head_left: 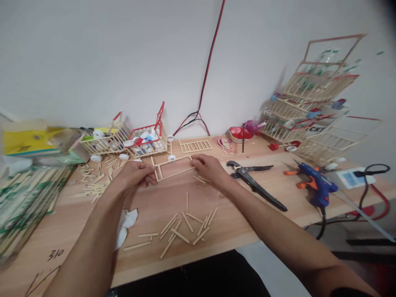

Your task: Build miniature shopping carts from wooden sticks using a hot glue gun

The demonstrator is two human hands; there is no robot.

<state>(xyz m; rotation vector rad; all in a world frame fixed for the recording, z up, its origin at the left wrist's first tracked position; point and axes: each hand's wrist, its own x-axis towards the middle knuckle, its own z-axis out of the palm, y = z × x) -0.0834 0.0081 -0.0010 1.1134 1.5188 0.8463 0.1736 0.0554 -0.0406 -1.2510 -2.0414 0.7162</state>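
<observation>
A rectangular frame of thin wooden sticks (pixel 173 167) is held just above the wooden table (pixel 235 218) between both hands. My left hand (pixel 136 173) pinches the frame's left end, fingers closed. My right hand (pixel 208 167) grips the right end, fingers curled over it. Several loose cut sticks (pixel 182 227) lie scattered on the table in front of the hands. A ladder-like stick panel (pixel 194 145) lies flat behind the frame.
Black cutting pliers (pixel 253 183) and a blue glue gun (pixel 315 183) lie to the right. Stick baskets with bottle caps (pixel 145 142) stand at the back left, stacked stick trays (pixel 312 107) at the back right. Bundled sticks (pixel 24 198) fill the left; a white tissue (pixel 125 225) lies near my left forearm.
</observation>
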